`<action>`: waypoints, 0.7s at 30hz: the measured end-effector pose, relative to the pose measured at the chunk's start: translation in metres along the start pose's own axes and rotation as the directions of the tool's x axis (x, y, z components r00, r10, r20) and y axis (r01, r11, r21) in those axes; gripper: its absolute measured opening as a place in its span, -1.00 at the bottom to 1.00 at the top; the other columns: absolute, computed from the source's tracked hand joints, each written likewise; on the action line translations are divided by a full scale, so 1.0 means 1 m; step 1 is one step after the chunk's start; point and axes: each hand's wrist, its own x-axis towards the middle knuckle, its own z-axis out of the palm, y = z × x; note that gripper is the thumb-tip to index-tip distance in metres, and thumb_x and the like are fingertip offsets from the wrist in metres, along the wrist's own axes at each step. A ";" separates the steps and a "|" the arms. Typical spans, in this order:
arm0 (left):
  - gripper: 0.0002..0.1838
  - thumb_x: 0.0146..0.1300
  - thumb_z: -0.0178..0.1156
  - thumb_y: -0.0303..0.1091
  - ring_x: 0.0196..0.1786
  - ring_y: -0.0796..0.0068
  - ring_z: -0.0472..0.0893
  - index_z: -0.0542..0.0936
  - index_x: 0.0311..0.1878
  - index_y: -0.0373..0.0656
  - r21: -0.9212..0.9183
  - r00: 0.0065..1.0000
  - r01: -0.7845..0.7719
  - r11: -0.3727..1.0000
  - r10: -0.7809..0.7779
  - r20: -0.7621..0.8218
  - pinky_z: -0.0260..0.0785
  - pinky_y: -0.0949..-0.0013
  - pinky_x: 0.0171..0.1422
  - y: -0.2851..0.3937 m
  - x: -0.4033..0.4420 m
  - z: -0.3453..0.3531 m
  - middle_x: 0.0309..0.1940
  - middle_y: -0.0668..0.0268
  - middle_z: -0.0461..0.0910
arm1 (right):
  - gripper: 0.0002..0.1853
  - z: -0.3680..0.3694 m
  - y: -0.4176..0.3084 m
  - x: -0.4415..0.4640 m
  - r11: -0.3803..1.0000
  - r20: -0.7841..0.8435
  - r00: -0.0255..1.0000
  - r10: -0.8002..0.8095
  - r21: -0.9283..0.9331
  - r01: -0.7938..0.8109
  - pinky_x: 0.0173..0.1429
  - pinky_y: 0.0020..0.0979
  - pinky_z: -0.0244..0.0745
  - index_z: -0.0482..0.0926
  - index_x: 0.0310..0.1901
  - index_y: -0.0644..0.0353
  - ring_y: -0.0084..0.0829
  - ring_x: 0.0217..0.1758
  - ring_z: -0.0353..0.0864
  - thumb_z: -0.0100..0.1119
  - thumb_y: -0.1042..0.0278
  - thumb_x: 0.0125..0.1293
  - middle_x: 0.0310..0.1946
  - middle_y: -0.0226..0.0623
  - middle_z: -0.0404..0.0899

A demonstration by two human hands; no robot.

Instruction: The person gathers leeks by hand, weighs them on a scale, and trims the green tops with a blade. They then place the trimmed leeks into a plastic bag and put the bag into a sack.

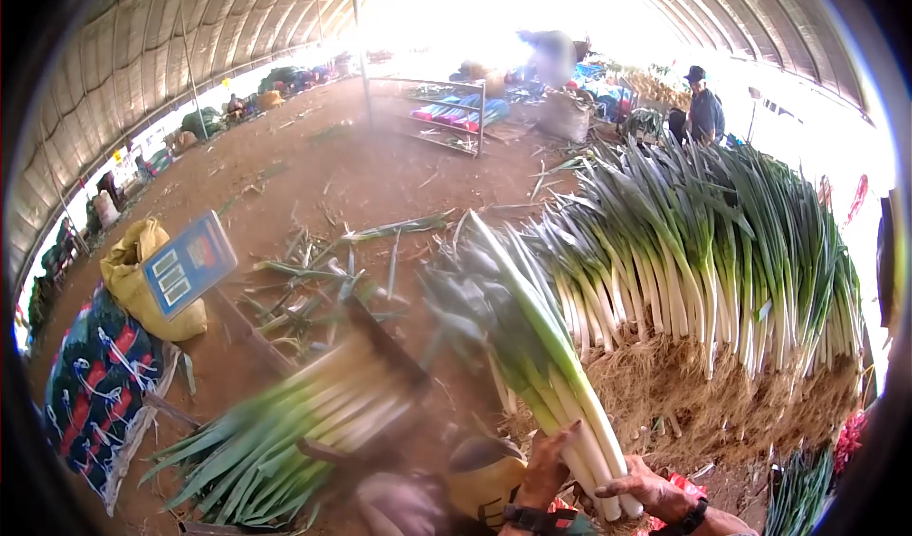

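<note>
In the head view, a small bunch of leeks (551, 374) slants up and away from me, white stems low and green leaves high. My left hand (548, 467) is closed around the left side of the white stems. My right hand (648, 488) grips the right side of the stems close to their lower ends, thumb across them. To the right stands a large heap of upright leeks (708, 251) with matted roots (712, 398) at the bottom. Another row of leeks (313, 427) rests on a low rack at lower left, stems toward me, partly blurred.
A blue scale display panel (189, 263) stands by a yellow sack (138, 251) and a patterned quilt (103, 393). Loose leaves (304, 275) litter the dirt floor. A metal rack (456, 118) stands farther back. A person (704, 113) in dark clothes is behind the heap.
</note>
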 end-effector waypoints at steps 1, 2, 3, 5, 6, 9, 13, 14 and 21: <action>-0.47 0.36 0.21 -0.63 0.18 0.21 0.64 0.53 0.39 -0.11 0.086 0.995 -0.068 0.994 0.074 -0.064 0.53 0.31 0.36 0.000 -0.001 -0.001 0.11 0.13 0.69 | -0.30 0.003 -0.004 -0.003 1.000 0.002 1.000 0.000 0.006 0.000 0.04 -0.37 0.66 0.48 0.24 0.43 -0.40 -0.14 0.72 0.55 0.31 0.09 -0.12 -0.18 0.70; -0.44 0.35 0.17 -0.67 0.14 0.21 0.64 0.53 0.41 -0.06 0.175 0.981 -0.130 0.976 0.152 -0.122 0.53 0.32 0.34 -0.002 -0.003 -0.002 0.11 0.13 0.69 | -0.31 -0.001 0.006 0.001 0.999 0.010 0.999 -0.040 0.016 0.040 -0.02 -0.35 0.69 0.50 0.22 0.43 -0.38 -0.20 0.76 0.54 0.28 0.09 -0.18 -0.18 0.72; -0.40 0.35 0.14 -0.71 0.10 0.20 0.65 0.52 0.42 -0.02 0.265 0.957 -0.183 0.947 0.234 -0.172 0.53 0.32 0.32 -0.002 -0.005 -0.004 0.11 0.14 0.68 | -0.31 0.002 0.006 -0.002 0.996 0.002 0.998 -0.063 0.068 0.062 -0.03 -0.35 0.69 0.50 0.22 0.43 -0.38 -0.21 0.76 0.54 0.27 0.09 -0.18 -0.17 0.72; -0.64 0.41 0.27 -0.41 -0.16 0.42 0.59 0.58 0.25 -0.17 0.210 0.981 -0.082 0.974 0.116 -0.156 0.55 0.39 0.04 0.008 -0.004 -0.031 -0.10 0.23 0.65 | -0.31 0.010 0.004 -0.008 0.980 -0.015 0.994 -0.105 0.171 0.106 -0.05 -0.35 0.71 0.51 0.21 0.43 -0.37 -0.21 0.78 0.55 0.26 0.09 -0.18 -0.16 0.73; -0.67 0.41 0.29 -0.31 -0.21 0.48 0.56 0.59 0.18 -0.18 0.040 0.987 0.090 0.995 -0.083 -0.138 0.53 0.41 -0.03 0.015 -0.005 -0.045 -0.16 0.26 0.63 | -0.32 0.008 0.006 -0.010 0.981 0.013 0.995 -0.094 0.174 0.091 -0.05 -0.35 0.71 0.52 0.20 0.43 -0.37 -0.21 0.78 0.55 0.25 0.09 -0.18 -0.16 0.73; -0.55 0.36 0.37 0.02 -0.21 0.59 0.56 0.58 0.03 -0.18 -0.775 0.738 0.414 0.478 -0.675 -0.022 0.50 0.45 -0.09 0.039 0.029 -0.057 -0.24 0.38 0.58 | -0.33 -0.002 0.015 -0.016 0.983 0.070 0.994 -0.078 0.173 0.065 -0.05 -0.36 0.72 0.54 0.18 0.43 -0.38 -0.20 0.78 0.56 0.24 0.09 -0.19 -0.16 0.74; -0.48 0.42 0.27 -0.18 -0.22 0.26 0.72 0.40 0.29 -0.27 -0.593 0.824 0.345 0.727 -0.538 -0.180 0.67 0.26 -0.28 0.014 0.039 -0.086 -0.12 0.14 0.62 | -0.36 -0.007 0.022 -0.021 0.977 0.077 0.992 -0.098 0.195 0.081 -0.08 -0.38 0.73 0.56 0.15 0.44 -0.38 -0.24 0.79 0.58 0.25 0.10 -0.24 -0.15 0.75; -0.42 0.39 0.30 -0.24 -0.26 0.24 0.72 0.35 0.34 -0.28 -0.601 0.821 0.319 0.733 -0.531 -0.211 0.68 0.23 -0.32 -0.001 0.044 -0.093 -0.11 0.11 0.63 | -0.36 -0.003 0.017 -0.025 0.971 0.081 0.992 -0.099 0.224 0.079 -0.08 -0.37 0.73 0.56 0.15 0.45 -0.37 -0.24 0.79 0.57 0.27 0.10 -0.25 -0.14 0.75; -0.46 0.42 0.28 -0.26 -0.30 0.29 0.70 0.38 0.37 -0.21 -0.600 0.724 0.425 0.677 -0.652 -0.223 0.58 0.32 -0.35 0.022 0.068 -0.137 -0.14 0.19 0.68 | -0.41 -0.006 0.018 -0.027 0.981 0.130 0.986 -0.106 0.176 0.083 -0.04 -0.33 0.73 0.55 0.17 0.44 -0.32 -0.18 0.80 0.52 0.40 0.12 -0.19 -0.11 0.75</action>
